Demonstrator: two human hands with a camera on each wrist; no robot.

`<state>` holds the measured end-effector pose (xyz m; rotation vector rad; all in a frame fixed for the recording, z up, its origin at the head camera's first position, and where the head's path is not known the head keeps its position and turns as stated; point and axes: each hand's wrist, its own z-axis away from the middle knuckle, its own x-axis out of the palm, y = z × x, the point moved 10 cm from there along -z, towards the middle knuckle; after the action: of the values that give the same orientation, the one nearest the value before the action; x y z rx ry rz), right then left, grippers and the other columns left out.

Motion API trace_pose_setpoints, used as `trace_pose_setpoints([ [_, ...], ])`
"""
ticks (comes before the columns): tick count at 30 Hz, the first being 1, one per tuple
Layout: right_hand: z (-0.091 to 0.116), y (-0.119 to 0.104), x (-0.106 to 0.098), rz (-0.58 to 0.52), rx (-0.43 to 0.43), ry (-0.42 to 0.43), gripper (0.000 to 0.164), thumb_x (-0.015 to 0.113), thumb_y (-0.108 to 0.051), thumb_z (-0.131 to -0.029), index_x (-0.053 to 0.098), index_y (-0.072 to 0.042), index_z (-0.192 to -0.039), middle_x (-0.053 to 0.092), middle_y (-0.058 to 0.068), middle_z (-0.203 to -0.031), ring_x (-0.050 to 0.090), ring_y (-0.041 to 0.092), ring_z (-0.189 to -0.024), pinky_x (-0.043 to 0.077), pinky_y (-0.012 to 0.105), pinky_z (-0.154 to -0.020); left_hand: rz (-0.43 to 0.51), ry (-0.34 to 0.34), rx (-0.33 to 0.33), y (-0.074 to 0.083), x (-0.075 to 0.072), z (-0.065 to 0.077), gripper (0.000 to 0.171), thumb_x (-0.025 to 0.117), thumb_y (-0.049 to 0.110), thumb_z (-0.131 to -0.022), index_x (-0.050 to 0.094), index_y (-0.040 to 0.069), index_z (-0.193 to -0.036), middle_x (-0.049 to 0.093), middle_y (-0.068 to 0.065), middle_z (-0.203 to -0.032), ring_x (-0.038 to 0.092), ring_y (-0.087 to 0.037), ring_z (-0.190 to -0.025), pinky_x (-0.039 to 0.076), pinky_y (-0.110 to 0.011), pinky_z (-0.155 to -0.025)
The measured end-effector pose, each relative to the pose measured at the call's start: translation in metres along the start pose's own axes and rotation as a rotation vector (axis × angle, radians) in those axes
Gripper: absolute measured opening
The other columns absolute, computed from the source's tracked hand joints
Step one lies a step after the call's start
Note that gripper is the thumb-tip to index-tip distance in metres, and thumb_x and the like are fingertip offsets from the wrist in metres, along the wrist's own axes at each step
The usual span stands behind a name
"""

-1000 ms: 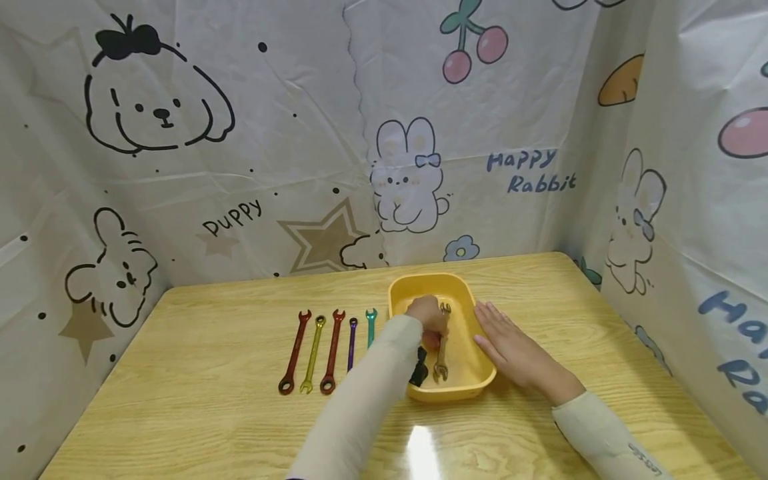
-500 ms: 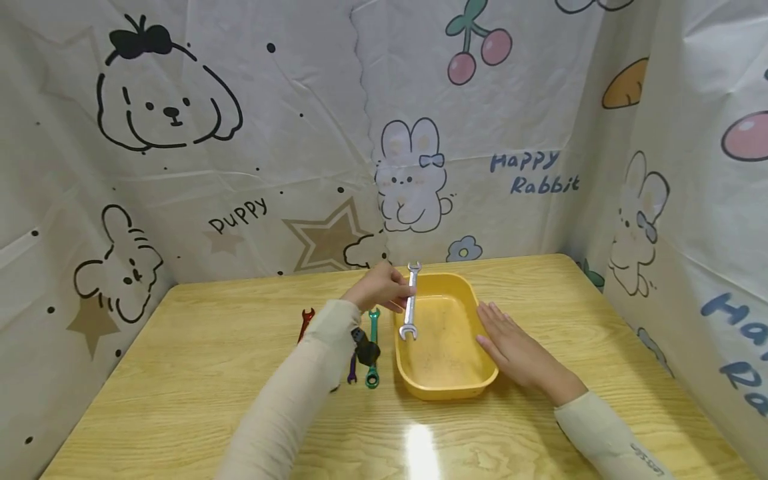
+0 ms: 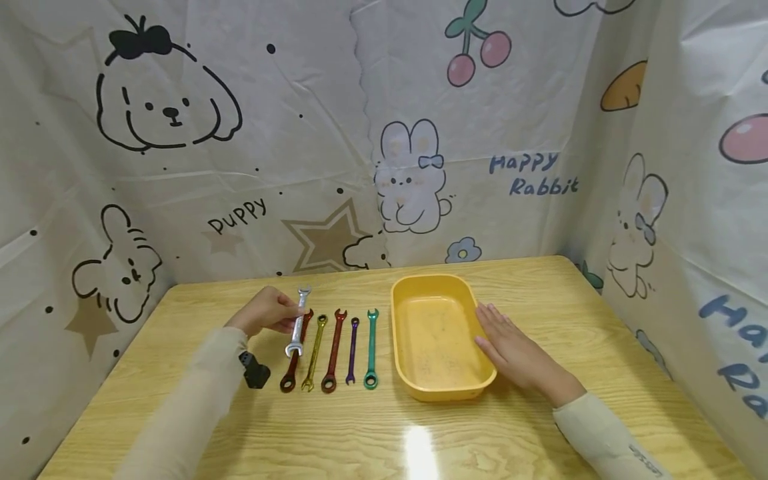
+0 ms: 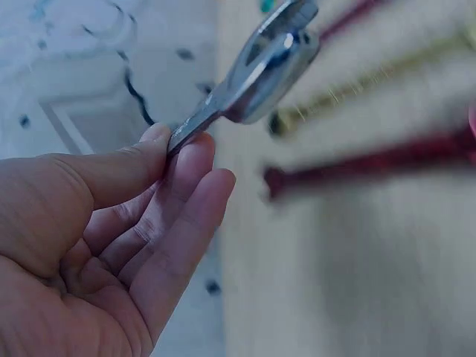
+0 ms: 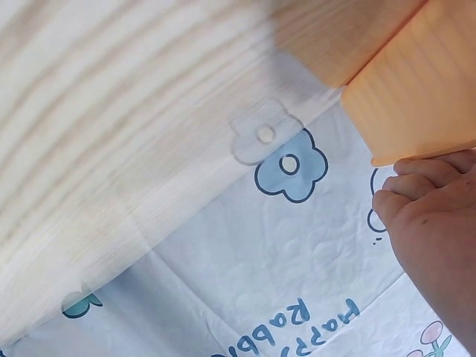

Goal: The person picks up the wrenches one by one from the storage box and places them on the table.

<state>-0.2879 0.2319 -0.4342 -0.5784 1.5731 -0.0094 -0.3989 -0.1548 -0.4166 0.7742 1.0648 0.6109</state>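
My left hand (image 3: pixel 268 311) pinches a silver open-ended wrench (image 3: pixel 298 327) between thumb and fingers, close over the leftmost red wrench (image 3: pixel 290 375). In the left wrist view the silver wrench (image 4: pixel 256 71) points away from my fingertips, above the table. To its right lie a yellow wrench (image 3: pixel 315 353), a second red wrench (image 3: pixel 334 350), a small purple wrench (image 3: pixel 351 353) and a teal wrench (image 3: pixel 372 347), side by side in a row. My right hand (image 3: pixel 516 350) rests with straight fingers against the right rim of a yellow plastic tub (image 3: pixel 444 393), which has a bare floor.
A wooden table (image 3: pixel 300 440) carries the row and the tub. Printed cloth (image 3: pixel 312 133) hangs as walls behind it and on both sides. A black device (image 3: pixel 255 371) is strapped at my left wrist.
My left hand has lifted the silver wrench out of the tub and carried it left, past the row, to above the leftmost red wrench. The right hand has stayed at the tub's rim.
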Motion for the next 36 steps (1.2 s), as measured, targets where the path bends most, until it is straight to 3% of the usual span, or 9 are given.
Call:
trace_pose_setpoints([
  [7,-0.001,0.0,0.001,-0.003,0.005,-0.003,0.064,0.03,-0.041,-0.104,0.017,0.001,-0.151,0.016,0.017,-0.158,0.009,0.034,-0.146,0.014,0.054,-0.115,-0.055,0.0,-0.076,-0.049,-0.011,0.009,0.018,0.061,0.003,-0.091,0.063,-0.014,-0.093,0.063,-0.008,-0.069,0.062,-0.013,-0.058,0.058,-0.034,-0.062],
  [13,-0.001,0.0,0.002,-0.012,-0.001,-0.002,0.064,0.03,-0.04,-0.104,0.017,0.002,-0.151,0.017,0.017,-0.158,0.009,0.033,-0.146,0.014,0.053,-0.115,-0.054,-0.004,-0.124,-0.073,-0.01,0.007,0.014,0.062,0.002,-0.09,0.064,-0.012,-0.088,0.062,-0.007,-0.063,0.06,-0.012,-0.053,0.056,-0.029,-0.055],
  [26,-0.001,0.001,0.002,-0.02,0.009,-0.001,0.064,0.031,-0.041,-0.104,0.016,0.001,-0.151,0.017,0.017,-0.158,0.008,0.033,-0.146,0.013,0.052,-0.116,-0.084,0.0,-0.143,-0.071,-0.007,0.008,0.014,0.063,0.003,-0.09,0.065,-0.01,-0.085,0.06,-0.007,-0.063,0.057,-0.011,-0.051,0.055,-0.027,-0.054],
  [36,-0.002,0.001,0.001,-0.014,0.006,0.002,0.065,0.03,-0.042,-0.104,0.017,0.001,-0.151,0.017,0.016,-0.158,0.009,0.033,-0.146,0.014,0.052,-0.115,-0.165,0.009,-0.158,-0.071,-0.006,0.006,0.016,0.064,0.006,-0.09,0.062,-0.006,-0.08,0.06,-0.008,-0.064,0.06,-0.013,-0.052,0.056,-0.029,-0.055],
])
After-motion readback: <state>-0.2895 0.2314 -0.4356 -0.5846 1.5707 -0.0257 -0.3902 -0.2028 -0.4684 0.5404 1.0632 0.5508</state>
